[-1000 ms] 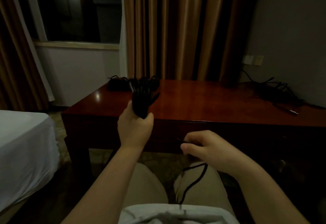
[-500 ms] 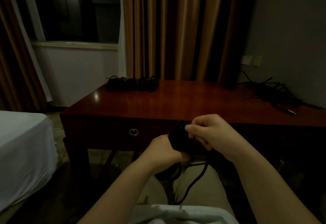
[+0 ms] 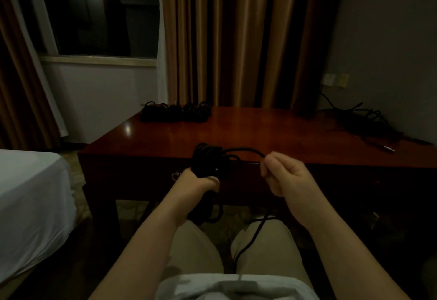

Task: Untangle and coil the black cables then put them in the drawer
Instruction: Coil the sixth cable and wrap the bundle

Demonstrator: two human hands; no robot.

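My left hand (image 3: 196,181) grips a black cable coil (image 3: 208,160) in front of the desk's front edge. A loose strand arcs from the coil to my right hand (image 3: 281,174), which pinches it between thumb and fingers. The rest of that cable (image 3: 250,238) hangs down between my knees. Several coiled black cables (image 3: 176,111) lie in a row at the desk's far left corner. A tangled black cable pile (image 3: 361,120) sits at the far right. The drawer's ring pull (image 3: 175,176) shows just left of my left hand; the drawer front looks closed.
The dark red wooden desk (image 3: 272,131) stands ahead, with curtains (image 3: 236,39) behind it. A white bed (image 3: 30,200) is at the left. Wall sockets (image 3: 335,79) sit at the right above the tangled pile. My legs are under the desk edge.
My left hand came down from above the desk with the coil to the desk's front edge. My right hand rose from my lap, met the coil, then pulled a strand out to the right.
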